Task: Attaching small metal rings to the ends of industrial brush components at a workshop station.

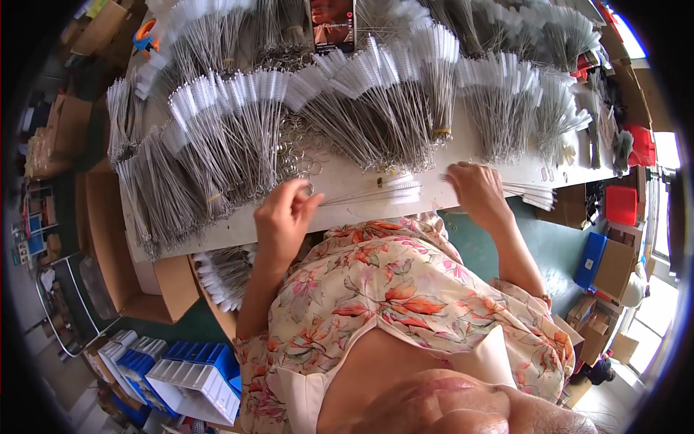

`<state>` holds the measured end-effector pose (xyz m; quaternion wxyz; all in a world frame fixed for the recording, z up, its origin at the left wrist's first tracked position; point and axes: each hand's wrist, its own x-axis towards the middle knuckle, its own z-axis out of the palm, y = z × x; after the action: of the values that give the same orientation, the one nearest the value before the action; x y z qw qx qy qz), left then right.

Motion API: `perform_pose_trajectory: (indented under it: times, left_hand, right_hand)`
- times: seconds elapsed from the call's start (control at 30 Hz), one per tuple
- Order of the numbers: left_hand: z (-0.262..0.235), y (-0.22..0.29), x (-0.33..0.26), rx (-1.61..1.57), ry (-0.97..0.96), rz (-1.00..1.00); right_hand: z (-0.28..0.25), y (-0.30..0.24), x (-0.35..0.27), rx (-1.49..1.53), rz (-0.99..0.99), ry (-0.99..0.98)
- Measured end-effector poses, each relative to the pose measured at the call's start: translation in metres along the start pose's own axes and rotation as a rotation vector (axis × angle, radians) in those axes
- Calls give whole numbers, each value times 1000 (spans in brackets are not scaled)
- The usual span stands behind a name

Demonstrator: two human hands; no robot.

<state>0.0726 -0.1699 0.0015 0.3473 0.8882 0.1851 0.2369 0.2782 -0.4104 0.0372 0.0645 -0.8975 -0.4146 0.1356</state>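
While the left hand (283,215) pinches a small metal ring (309,189) between thumb and fingertips, a short set of thin wire brushes (379,193) lies flat on the white worktable (347,181) just to its right, white bristle tips pointing toward the right hand (473,192). The right hand rests palm-down at the table's near edge, fingers loosely curled over the ends of a second flat group of brushes (531,194); whether it actually grips them cannot be determined.

Progress, as a judgement: a large share of the work appears complete. Many bundles of brushes (376,108) fan across the far half of the table, wire handles gathered together and white bristle heads spread outward. A pile of loose metal rings (300,148) remains between the bundles and the left hand, and ungrouped brushes remain near the right hand, so further sets are left to assemble.

Containers: a cardboard box (173,286) stands open below the table's left edge, with more brushes (228,271) lying beside it. Blue and white plastic bins (191,369) sit on the floor at lower left; their contents are not discernible. Red crates (622,205) stand at the right.
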Motion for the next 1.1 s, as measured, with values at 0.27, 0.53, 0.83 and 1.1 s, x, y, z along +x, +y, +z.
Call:
perform_pose_trajectory:
  times: [0.27,0.53,0.83,1.1]
  left_hand:
    - [27,-31,-38,149,6,-150]
    - [4,-6,-22,-375,-101,-311]
    - [-35,4,25,-727,-300,-99]
    - [-43,7,40,-683,-356,12]
  right_hand:
    - [30,-10,3,712,-71,-80]
    - [48,-111,36,779,-609,28]
    - [24,-113,46,911,-502,-190]
    - [14,-101,60,1130,-483,-525]
